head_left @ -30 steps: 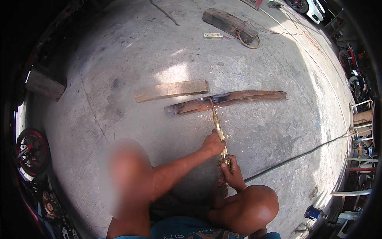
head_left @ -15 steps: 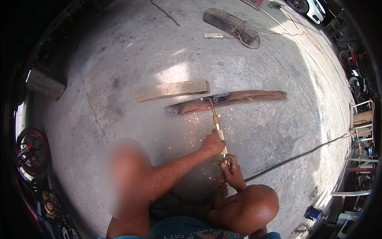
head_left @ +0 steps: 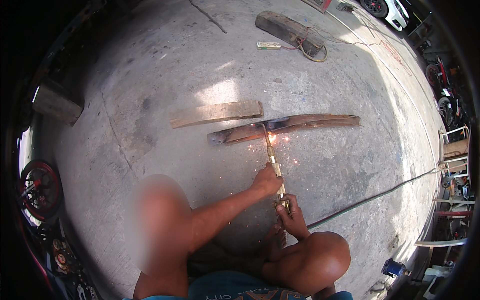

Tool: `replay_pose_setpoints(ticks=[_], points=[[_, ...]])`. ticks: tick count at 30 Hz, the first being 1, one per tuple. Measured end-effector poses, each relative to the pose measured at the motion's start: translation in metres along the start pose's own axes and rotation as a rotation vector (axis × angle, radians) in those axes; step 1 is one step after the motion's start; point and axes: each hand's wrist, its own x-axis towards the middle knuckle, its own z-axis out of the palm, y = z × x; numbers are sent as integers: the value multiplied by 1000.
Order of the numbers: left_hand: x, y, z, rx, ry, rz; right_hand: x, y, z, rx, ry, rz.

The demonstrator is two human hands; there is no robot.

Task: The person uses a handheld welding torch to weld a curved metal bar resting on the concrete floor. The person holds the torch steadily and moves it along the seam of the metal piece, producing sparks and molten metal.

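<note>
A brass gas torch point(head_left: 271, 150) points away from me, its bent tip over a long, rusty metal bar point(head_left: 315, 122) that lies on the concrete. Bright orange sparks spray beside the tip, at the bar's near edge. My left hand point(head_left: 267, 180) is closed around the torch's barrel. Lower down, my right hand point(head_left: 292, 216) grips the valve end of the torch, its thumb and fingers at the brass fittings. Dark scorch marks show on the bar near the tip and at its left end.
A wooden block point(head_left: 217, 113) lies just beyond the bar. Farther off is a dark timber point(head_left: 290, 32) with a cable and a power strip point(head_left: 268, 45). A green hose point(head_left: 370, 201) crosses the floor at right. A red wheel point(head_left: 40, 191) stands at far left, a blue object point(head_left: 395, 267) at lower right.
The sparks have shifted from left of the torch tip to its right and glow brighter in one spot. Both hands keep their hold on the torch with hardly any movement.
</note>
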Motion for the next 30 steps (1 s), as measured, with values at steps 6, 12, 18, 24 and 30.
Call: replay_pose_setpoints(ticks=[6, 12, 18, 24, 30], points=[[4, -7, 2, 10, 35, 27, 2, -4, 1, -7, -5, 32], [2, -2, 1, 29, 0, -17, -1, -6, -1, -10, 6, 54], [1, 0, -1, 36, -11, -21, -4, -10, -4, -18, -8, 98], [5, -5, 0, 29, -27, -34, -2, -14, -6, -108, -39, 87], [7, -10, 1, -38, -60, -73, -6, -27, -5, -109, -51, 177]])
